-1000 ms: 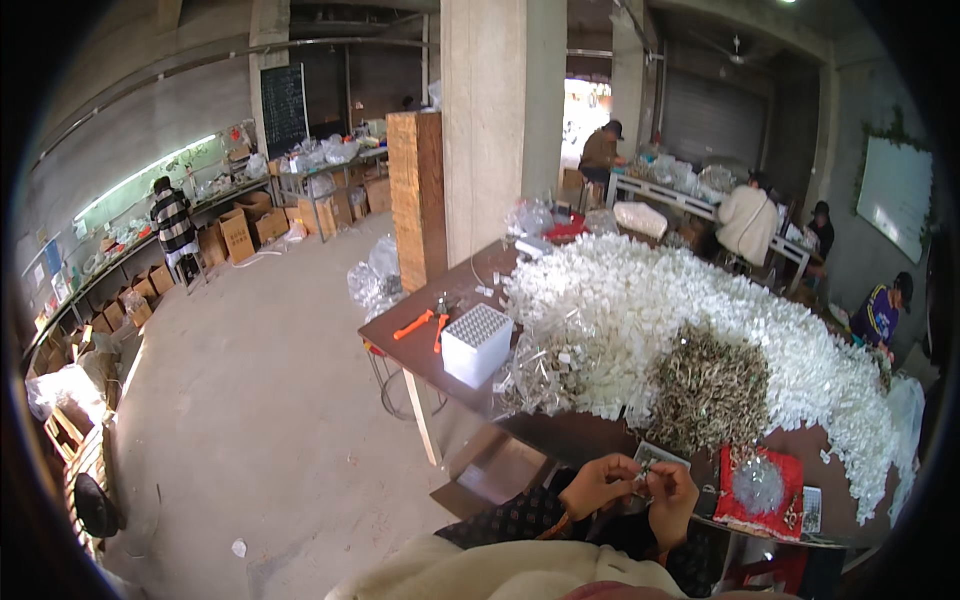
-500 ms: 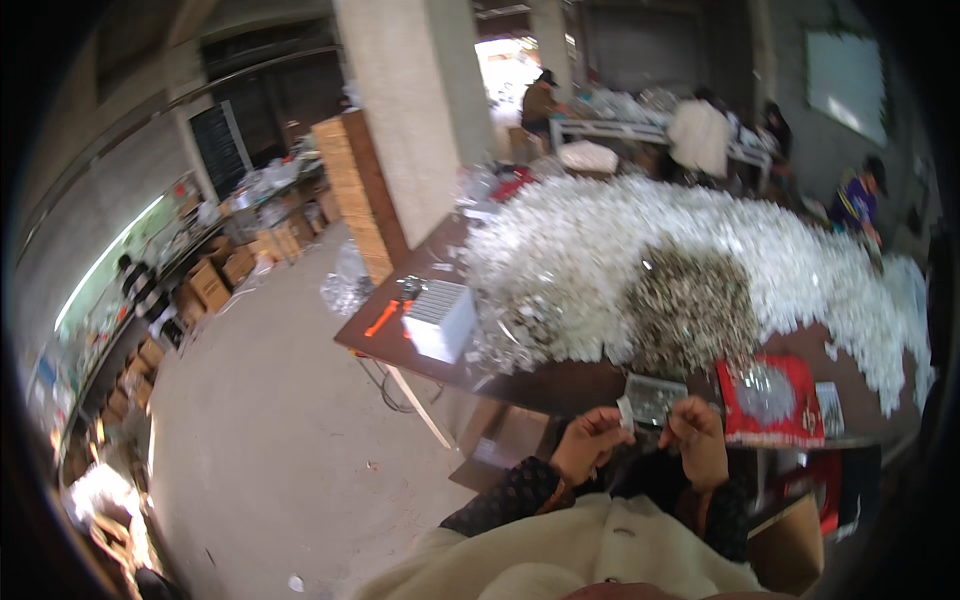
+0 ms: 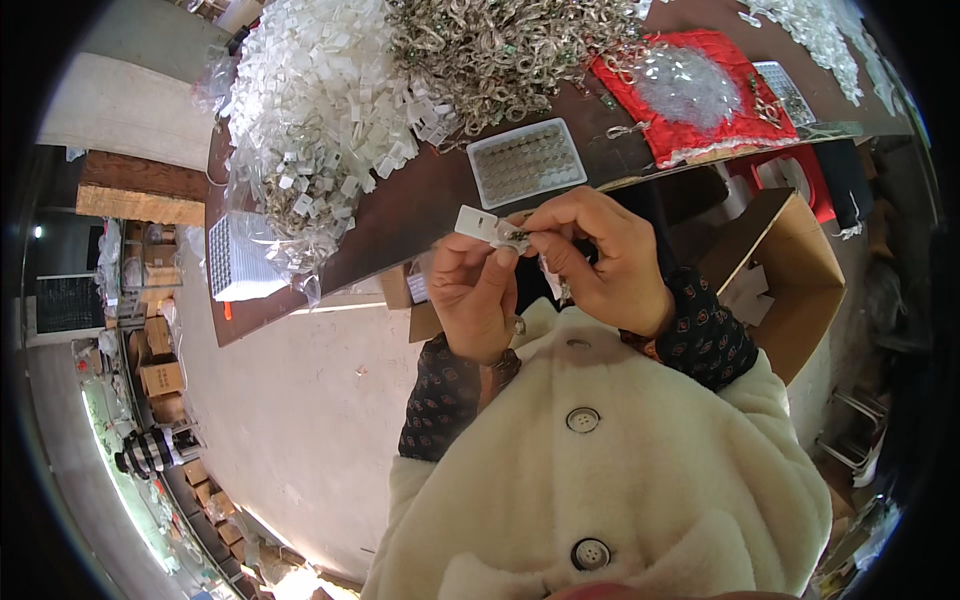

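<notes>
My left hand (image 3: pixel 474 292) is closed, its thumb and fingers pinching a small flat white plastic piece (image 3: pixel 476 223) with slots in it. Close against it, my right hand (image 3: pixel 606 262) is closed too, fingertips on a tiny part with greenish and metallic bits (image 3: pixel 516 236) at the white piece's end. Thumb and fingers partly hide that part. A pale strand hangs below the right fingers. Just beyond both hands, a white tray (image 3: pixel 478 180) of small round greyish discs lies at the table's near edge.
White plastic pieces (image 3: pixel 310 85) and tangled greyish strands (image 3: pixel 490 55) are heaped on the dark brown table (image 3: pixel 390 210). A red bag (image 3: pixel 640 110) with clear plastic on it lies right. Stacked white trays (image 3: pixel 240 262) stand left; an open cardboard box (image 3: pixel 800 270) sits below, right.
The view has swung down and turned toward my body. My hands, apart before, have come together at the white plastic piece.
</notes>
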Tool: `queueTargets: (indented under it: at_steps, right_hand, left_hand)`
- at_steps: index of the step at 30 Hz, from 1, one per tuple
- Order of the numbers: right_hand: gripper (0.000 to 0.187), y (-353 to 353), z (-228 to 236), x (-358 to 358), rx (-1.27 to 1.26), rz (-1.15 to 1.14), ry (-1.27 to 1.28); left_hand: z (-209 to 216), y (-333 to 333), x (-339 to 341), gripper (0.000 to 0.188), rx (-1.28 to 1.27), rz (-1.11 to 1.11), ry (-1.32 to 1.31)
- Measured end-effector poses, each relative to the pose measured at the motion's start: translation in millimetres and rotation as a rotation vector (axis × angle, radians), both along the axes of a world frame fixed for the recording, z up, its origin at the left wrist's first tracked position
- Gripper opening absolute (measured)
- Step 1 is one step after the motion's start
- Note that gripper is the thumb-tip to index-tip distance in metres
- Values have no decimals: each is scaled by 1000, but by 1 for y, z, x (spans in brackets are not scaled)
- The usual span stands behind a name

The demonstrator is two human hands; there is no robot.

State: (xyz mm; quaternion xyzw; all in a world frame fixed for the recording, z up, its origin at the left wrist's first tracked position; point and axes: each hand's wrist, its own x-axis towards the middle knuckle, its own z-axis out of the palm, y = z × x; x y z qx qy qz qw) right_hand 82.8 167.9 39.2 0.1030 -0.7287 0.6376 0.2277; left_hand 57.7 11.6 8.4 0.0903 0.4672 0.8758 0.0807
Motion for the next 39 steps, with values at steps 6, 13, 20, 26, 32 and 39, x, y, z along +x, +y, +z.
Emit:
queueTargets:
  at_steps: [6,13,20,26,32,39]
  right_hand:
    - [16,4,-7,-11,46,29,-11]
    - [16,10,-13,-17,-90,154,-200]
    - [20,9,-15,-19,-349,303,-283]
    - [25,0,-18,-18,-371,240,-382]
    - [25,-10,-18,-22,-408,229,-314]
    - [24,-7,-9,-14,90,87,-167]
  left_hand:
    - [-11,1,-7,26,29,39,57]
    - [-27,5,-16,19,-132,159,180]
    - [-30,9,-20,21,-66,185,219]
    - [-32,18,-15,22,-74,290,240]
    - [-24,20,-6,23,47,209,200]
    - [-25,14,-7,23,-135,267,339]
